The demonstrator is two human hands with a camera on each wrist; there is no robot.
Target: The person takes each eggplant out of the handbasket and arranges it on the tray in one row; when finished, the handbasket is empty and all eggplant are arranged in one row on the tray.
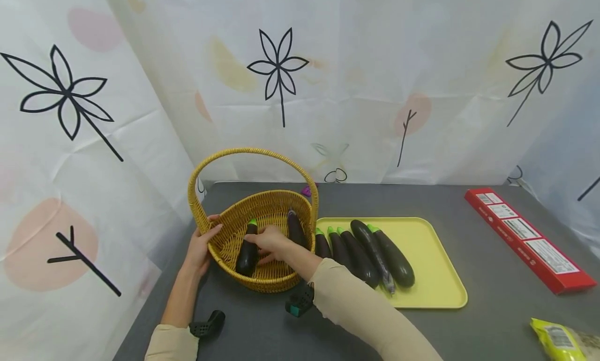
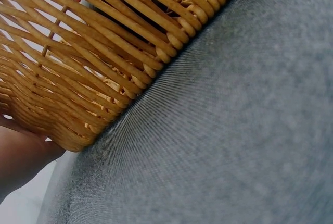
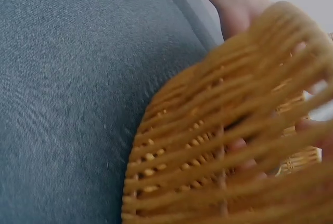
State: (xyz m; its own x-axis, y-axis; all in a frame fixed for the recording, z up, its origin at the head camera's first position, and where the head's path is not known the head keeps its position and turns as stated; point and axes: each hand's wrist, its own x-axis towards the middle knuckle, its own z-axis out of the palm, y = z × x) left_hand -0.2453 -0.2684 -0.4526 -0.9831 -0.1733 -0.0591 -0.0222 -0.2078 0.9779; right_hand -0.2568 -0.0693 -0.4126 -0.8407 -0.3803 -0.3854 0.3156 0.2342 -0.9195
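At the left side of the wicker basket (image 1: 272, 285), my left hand (image 1: 199, 251) grips the rim beside the handle's base; the left wrist view shows part of that hand (image 2: 23, 156) against the weave. My right hand (image 1: 276, 244) is inside the basket, its fingers reaching over a dark eggplant (image 1: 247, 257) with a green cap and touching it. Another eggplant (image 1: 296, 229) lies along the basket's right inner side. In the right wrist view the weave (image 3: 208, 146) partly hides the right hand's fingers (image 3: 247, 159).
Right of the basket, a yellow tray (image 1: 438, 293) holds several eggplants (image 1: 394, 257), partly behind my right forearm. A long red box (image 1: 529, 238) lies farther right, and a yellow packet (image 1: 558, 340) at the near right. A small purple thing (image 1: 307, 190) is behind the basket.
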